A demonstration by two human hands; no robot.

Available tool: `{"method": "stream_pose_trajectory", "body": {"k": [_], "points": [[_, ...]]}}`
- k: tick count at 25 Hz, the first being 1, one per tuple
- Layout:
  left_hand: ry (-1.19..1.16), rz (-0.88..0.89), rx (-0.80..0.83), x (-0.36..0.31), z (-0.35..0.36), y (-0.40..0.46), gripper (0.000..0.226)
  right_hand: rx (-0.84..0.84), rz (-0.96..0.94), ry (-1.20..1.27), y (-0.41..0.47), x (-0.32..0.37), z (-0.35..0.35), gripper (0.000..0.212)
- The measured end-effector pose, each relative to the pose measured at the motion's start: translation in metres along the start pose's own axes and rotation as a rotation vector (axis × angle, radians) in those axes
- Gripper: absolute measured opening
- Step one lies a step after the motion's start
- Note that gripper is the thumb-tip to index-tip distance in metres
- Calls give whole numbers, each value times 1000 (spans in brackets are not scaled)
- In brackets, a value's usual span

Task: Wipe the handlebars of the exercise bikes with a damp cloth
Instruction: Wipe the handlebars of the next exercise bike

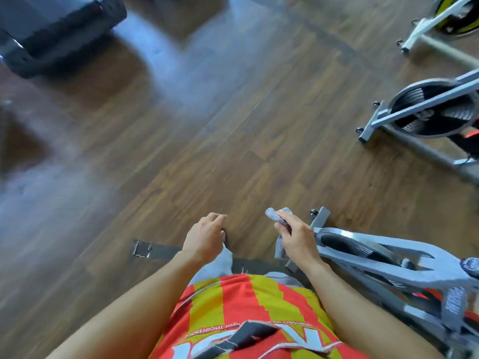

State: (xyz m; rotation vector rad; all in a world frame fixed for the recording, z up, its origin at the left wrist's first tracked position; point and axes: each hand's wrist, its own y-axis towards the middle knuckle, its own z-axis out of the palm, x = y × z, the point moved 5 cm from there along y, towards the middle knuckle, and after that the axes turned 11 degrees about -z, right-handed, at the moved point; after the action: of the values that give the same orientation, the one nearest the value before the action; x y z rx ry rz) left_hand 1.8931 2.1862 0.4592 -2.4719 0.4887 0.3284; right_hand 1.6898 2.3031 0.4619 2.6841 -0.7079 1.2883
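Right hand (pixel 295 235) grips cloth (pixel 276 215); left hand (pixel 204 238) seemingly loosely curled.

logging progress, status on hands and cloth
Right hand has a grip on the grey cloth, held in the air. Left hand curled, holding nothing visible. Nearest exercise bike to the right, no handlebar in view. Nothing in the way.

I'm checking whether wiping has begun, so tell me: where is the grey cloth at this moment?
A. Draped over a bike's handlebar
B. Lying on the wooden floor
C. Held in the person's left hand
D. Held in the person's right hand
D: the grey cloth is bunched in the right hand, above the floor and off any handlebar, while the left hand holds no cloth.
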Motion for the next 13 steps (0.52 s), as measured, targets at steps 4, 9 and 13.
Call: {"method": "stream_pose_trajectory", "body": {"k": [4,9,13], "points": [[106,159,41,-18,-57,82,53,-154,101,15,55,16,-11,28],[147,246,99,-61,-95,160,49,-238,192,38,125,11,-29,32],[204,288,125,-109,-112,232,49,-291,240,80,188,-12,-49,32]]}}
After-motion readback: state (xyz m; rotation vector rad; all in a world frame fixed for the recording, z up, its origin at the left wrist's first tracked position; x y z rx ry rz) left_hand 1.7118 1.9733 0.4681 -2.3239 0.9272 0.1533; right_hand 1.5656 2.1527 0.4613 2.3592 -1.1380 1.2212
